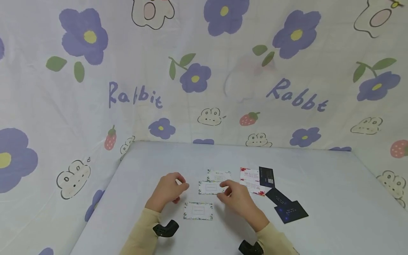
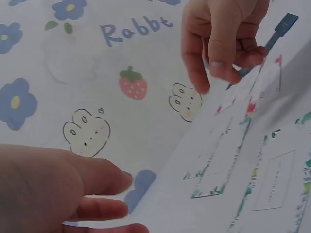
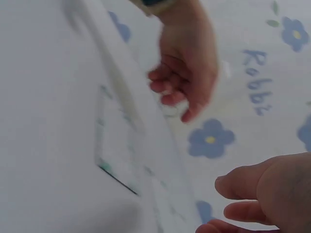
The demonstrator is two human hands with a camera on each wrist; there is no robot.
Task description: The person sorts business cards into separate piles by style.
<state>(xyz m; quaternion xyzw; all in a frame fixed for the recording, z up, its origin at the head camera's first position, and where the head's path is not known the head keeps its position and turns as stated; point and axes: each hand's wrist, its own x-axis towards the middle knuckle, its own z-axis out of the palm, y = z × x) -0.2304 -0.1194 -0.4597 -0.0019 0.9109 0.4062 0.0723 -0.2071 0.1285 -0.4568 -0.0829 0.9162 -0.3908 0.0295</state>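
Note:
My left hand (image 1: 169, 191) hovers at the left of the cards, its fingers loosely bent with nothing between them. Over the right end of a white business card with a leafy border (image 1: 207, 188) is my right hand (image 1: 237, 198), thumb and fingers apart and holding nothing. That card overlaps a similar leafy card (image 1: 219, 175) behind it. Nearer to me, between the two wrists, lies another leafy-bordered card (image 1: 198, 216). In the left wrist view the right hand (image 2: 226, 43) hangs above the cards with fingers bent downward.
To the right lie two white cards with red flowers (image 1: 249, 174), partly under a black card (image 1: 266, 177). Two more dark cards (image 1: 291, 212) overlap nearer to me. A white table (image 1: 153, 156) meets a cloth backdrop (image 1: 191, 102) printed with flowers and rabbits.

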